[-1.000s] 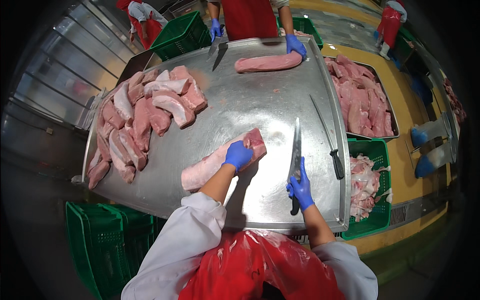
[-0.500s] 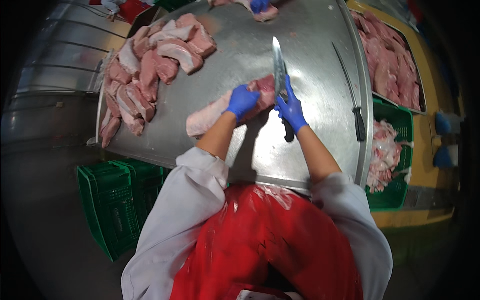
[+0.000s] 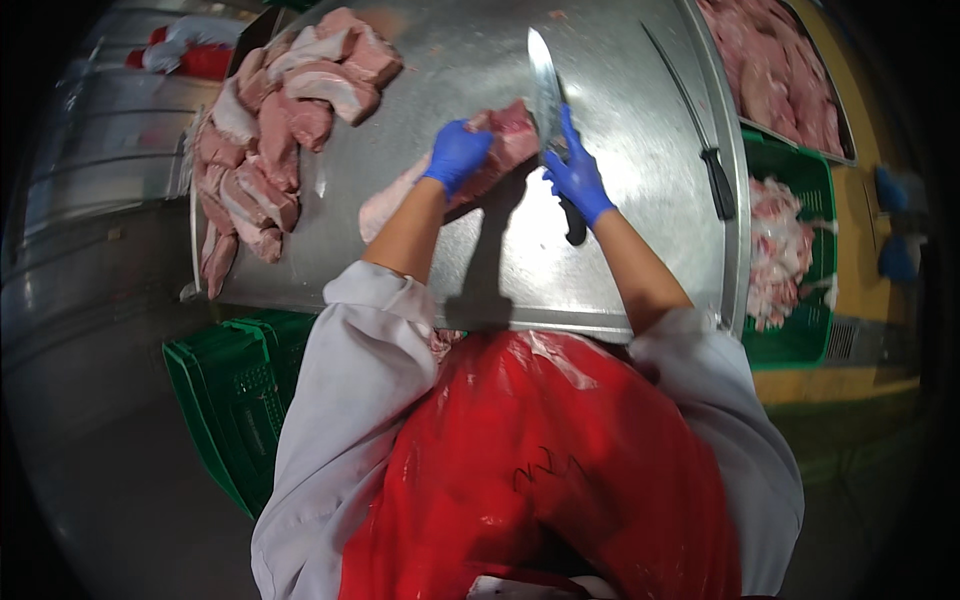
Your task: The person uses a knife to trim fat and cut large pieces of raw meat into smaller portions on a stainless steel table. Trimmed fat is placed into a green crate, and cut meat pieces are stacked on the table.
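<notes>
My blue-gloved left hand (image 3: 458, 153) is closed on the upper part of a long pink piece of meat with pale fat (image 3: 385, 200), which lies slanted on the steel table (image 3: 628, 120). My blue-gloved right hand (image 3: 576, 175) grips the black handle of a large knife (image 3: 542, 65), its blade pointing away from me beside the meat's right end. A long, thin sharpening steel (image 3: 678, 85) with a black handle lies to the right. A pile of cut meat pieces (image 3: 280, 140) covers the table's left side.
Beyond the right edge are a metal tray of pink meat (image 3: 770, 70) and a green crate (image 3: 820, 260) with pale trimmings. Another green crate (image 3: 230, 400) stands below left. A person in white and red (image 3: 190, 55) is at top left. My red apron meets the near edge.
My right hand has brought the knife leftward, close to the meat's end. The view has tilted down, so the co-worker across the table has left the picture. My left hand still grips the meat.
</notes>
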A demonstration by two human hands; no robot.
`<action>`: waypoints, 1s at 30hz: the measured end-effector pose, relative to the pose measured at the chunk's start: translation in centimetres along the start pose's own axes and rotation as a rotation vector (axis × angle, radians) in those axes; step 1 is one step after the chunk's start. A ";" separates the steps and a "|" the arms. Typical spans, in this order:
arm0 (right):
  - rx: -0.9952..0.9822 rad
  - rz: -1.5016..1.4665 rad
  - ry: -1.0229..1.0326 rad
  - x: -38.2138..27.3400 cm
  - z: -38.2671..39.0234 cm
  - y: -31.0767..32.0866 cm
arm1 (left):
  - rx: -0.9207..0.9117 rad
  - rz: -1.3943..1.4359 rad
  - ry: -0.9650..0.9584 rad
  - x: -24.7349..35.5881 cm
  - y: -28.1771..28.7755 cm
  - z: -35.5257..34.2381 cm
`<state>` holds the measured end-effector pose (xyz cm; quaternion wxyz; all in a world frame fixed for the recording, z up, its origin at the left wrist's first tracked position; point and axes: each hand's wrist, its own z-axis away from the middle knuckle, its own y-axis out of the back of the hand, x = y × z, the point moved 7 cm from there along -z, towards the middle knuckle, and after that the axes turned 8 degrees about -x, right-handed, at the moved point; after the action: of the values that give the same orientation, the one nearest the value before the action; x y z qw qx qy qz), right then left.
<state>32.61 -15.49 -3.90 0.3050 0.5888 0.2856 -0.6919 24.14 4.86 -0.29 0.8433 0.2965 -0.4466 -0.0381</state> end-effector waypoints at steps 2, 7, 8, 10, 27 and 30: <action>-0.082 -0.046 -0.010 -1.3 -0.3 -1.0 | 0.057 0.049 -0.006 0.3 0.3 0.3; -0.066 0.001 0.026 -2.6 -2.9 -1.9 | 0.055 -0.111 -0.018 2.0 0.5 -0.2; -0.087 0.007 0.008 -2.9 -3.1 -2.4 | 0.047 -0.121 -0.008 2.1 0.4 0.0; -0.162 0.071 -0.027 -2.3 -2.5 -3.9 | 0.024 -0.141 -0.005 1.5 0.8 -1.4; -0.368 0.032 -0.133 -1.1 5.5 -9.9 | -0.143 0.308 -0.021 8.1 2.2 1.6; -0.368 0.040 -0.173 -2.1 0.6 -10.8 | -0.158 0.341 -0.055 10.6 2.9 3.1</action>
<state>24.26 -8.71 -1.32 0.4443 0.4670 0.3682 -0.6700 27.48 2.28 10.35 0.8456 0.1480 -0.5090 0.0624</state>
